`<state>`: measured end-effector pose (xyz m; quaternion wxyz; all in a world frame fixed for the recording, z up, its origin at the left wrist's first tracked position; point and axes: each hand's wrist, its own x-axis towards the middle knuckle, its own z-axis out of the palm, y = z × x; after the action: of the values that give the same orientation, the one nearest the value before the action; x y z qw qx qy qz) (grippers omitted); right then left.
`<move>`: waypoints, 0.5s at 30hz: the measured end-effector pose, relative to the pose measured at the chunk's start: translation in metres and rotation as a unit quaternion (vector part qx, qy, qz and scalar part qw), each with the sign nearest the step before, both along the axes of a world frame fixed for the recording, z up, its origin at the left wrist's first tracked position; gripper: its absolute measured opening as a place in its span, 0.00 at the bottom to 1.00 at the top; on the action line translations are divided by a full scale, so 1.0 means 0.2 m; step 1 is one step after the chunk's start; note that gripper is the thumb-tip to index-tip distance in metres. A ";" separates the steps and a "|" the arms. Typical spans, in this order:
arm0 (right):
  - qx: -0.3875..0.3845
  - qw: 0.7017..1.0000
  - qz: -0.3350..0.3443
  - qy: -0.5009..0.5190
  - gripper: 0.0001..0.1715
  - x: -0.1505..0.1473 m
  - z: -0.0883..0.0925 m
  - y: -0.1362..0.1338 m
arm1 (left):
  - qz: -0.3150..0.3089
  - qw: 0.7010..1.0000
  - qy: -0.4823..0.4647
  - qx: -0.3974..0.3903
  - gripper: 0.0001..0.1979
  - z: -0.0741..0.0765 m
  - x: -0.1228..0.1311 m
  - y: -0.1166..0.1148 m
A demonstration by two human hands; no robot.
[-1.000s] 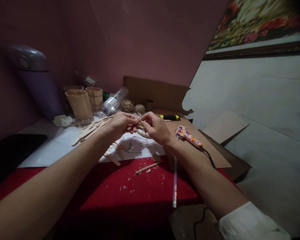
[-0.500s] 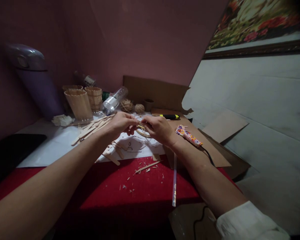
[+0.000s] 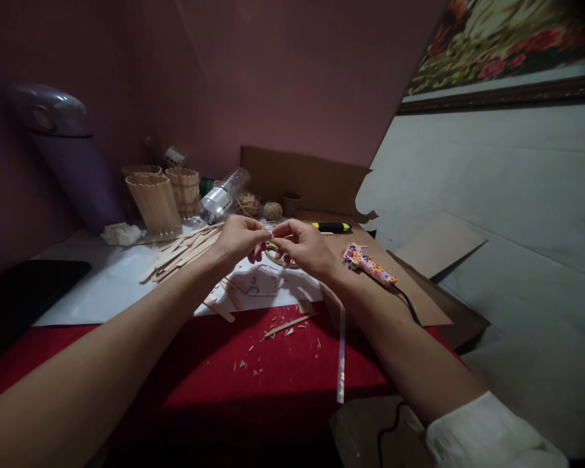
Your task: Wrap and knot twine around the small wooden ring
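Over the white paper (image 3: 112, 286), my left hand (image 3: 241, 240) is closed in a pinch. My right hand (image 3: 299, 244) pinches close beside it, fingertips nearly meeting the left ones. Whatever lies between the fingers is too small to make out; faint pale strands hang below the right hand. Behind and under the fingers shows a yellowish ring-shaped thing (image 3: 275, 256), partly hidden. A heap of wooden craft sticks (image 3: 182, 252) lies by my left wrist, and more loose sticks (image 3: 219, 308) rest below it. To the right of my right wrist lies a flower-patterned glue gun (image 3: 369, 265).
Behind stand stick-covered cups (image 3: 153, 203), a plastic bottle (image 3: 221, 197), twine balls (image 3: 272, 211) and a purple flask (image 3: 75, 162). A black-and-yellow cutter (image 3: 332, 227) lies on cardboard (image 3: 409, 296). A clear glue stick (image 3: 341, 357) and wood scraps (image 3: 287, 325) lie on the red cloth (image 3: 205, 383).
My right hand has turned slightly and its fingers have straightened toward the left fingertips. My left hand stays almost in place. Objects on the table have not moved.
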<state>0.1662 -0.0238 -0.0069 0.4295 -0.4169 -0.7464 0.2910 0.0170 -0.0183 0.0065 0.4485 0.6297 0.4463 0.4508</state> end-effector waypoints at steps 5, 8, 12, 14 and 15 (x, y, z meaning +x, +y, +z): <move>0.051 0.996 -0.079 -0.002 0.03 -0.01 -0.01 0.00 | -0.006 1.000 -0.004 -0.010 0.10 0.03 0.02 -0.03; 0.176 0.973 -0.111 -0.100 0.10 0.01 0.00 -0.02 | -0.016 1.000 -0.005 -0.015 0.11 0.03 0.02 -0.04; 0.163 0.980 -0.083 -0.079 0.16 0.02 0.01 -0.01 | -0.031 0.999 -0.014 -0.018 0.10 0.02 0.02 -0.04; 0.128 0.988 -0.058 -0.059 0.15 0.01 0.00 0.00 | -0.041 0.999 -0.020 -0.017 0.09 0.02 0.01 -0.04; 0.111 0.991 -0.043 -0.057 0.14 0.01 0.00 0.01 | -0.045 0.999 -0.022 -0.017 0.09 0.02 0.01 -0.04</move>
<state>0.1691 -0.0212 -0.0075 0.4419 -0.4140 -0.7788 0.1636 0.0192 -0.0263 0.0104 0.4888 0.6312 0.4150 0.4363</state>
